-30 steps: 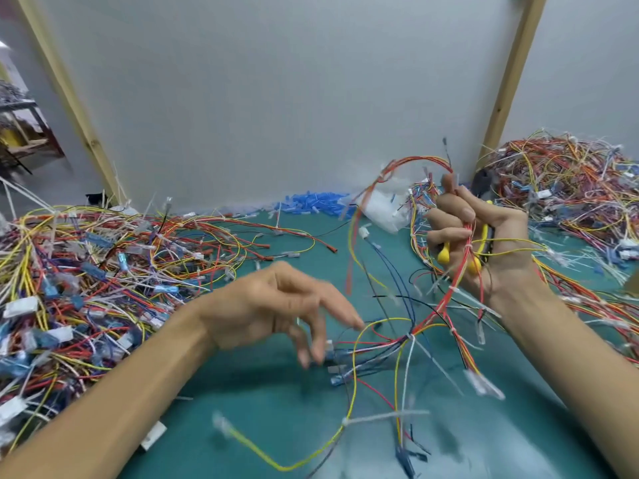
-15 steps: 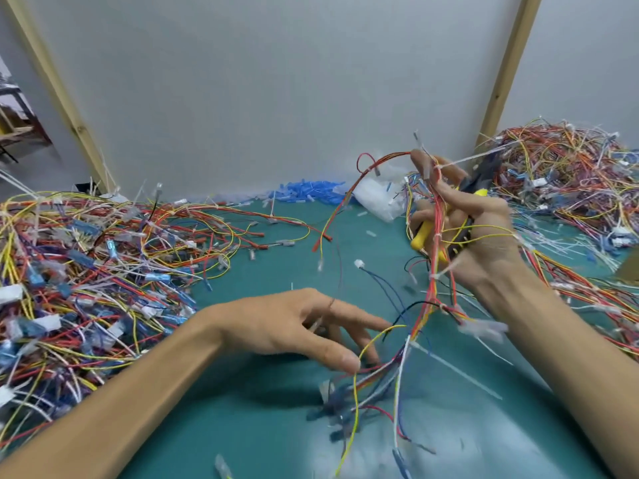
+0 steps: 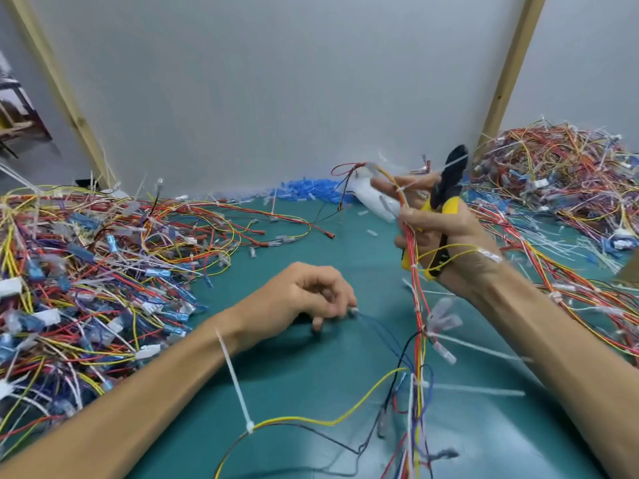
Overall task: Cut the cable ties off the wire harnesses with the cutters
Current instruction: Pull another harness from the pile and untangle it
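Observation:
My right hand (image 3: 446,236) is raised over the green mat and grips the yellow-handled cutters (image 3: 446,191), their black jaws pointing up, together with a red, orange and yellow wire harness (image 3: 416,305) that hangs down from it. My left hand (image 3: 304,299) sits low over the mat and pinches the small white end of the harness's blue wires (image 3: 377,330) between its fingertips. A white cable tie (image 3: 235,382) sticks up from a yellow and black branch of the harness near my left forearm. Further ties cross the hanging bundle.
A big tangle of wire harnesses (image 3: 86,271) covers the left of the green mat (image 3: 311,382). Another heap (image 3: 560,181) lies at the right back. Blue connectors (image 3: 304,191) and a white bag (image 3: 370,198) lie by the grey back wall.
My right hand has turned the cutters so the jaws point up and lifted the harness slightly. My left hand has moved right and closed its fingertips on the blue wires' end.

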A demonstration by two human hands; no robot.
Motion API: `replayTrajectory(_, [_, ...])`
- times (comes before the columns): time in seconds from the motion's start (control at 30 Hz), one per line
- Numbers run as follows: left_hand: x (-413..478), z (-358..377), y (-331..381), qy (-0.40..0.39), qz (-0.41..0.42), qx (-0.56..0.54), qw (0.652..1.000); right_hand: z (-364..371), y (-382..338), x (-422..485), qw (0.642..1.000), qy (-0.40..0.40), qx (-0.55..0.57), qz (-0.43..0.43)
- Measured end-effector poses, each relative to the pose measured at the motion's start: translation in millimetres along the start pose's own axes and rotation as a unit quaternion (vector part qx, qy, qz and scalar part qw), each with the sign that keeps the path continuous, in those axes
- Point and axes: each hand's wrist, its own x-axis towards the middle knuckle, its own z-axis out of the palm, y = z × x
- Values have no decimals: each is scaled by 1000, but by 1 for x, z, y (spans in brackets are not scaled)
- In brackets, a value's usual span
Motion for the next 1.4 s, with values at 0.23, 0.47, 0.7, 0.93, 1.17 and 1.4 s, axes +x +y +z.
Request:
replayTrajectory(0.23, [5, -12, -1, 180, 4, -251, 951, 3, 13, -7, 957, -213, -175, 94])
replayTrajectory(0.47, [9, -20, -11, 274, 51, -234, 931, 15, 10, -10, 873, -328, -356, 62])
replayTrajectory(0.7, [9, -25, -7, 312, 72, -227, 920, 23, 22, -10, 959, -106, -259, 39])
replayTrajectory(0.93, [-7, -1, 2, -138, -107, -51, 983, 17, 22, 1, 973, 171, -146, -45])
replayTrajectory(1.17, [-15, 14, 8, -337, -101, -71, 933, 14, 20, 2, 963, 212, -144, -87])
replayTrajectory(1.4, [-1, -16, -2, 112, -49, -219, 968, 9, 21, 6, 967, 207, -139, -59])
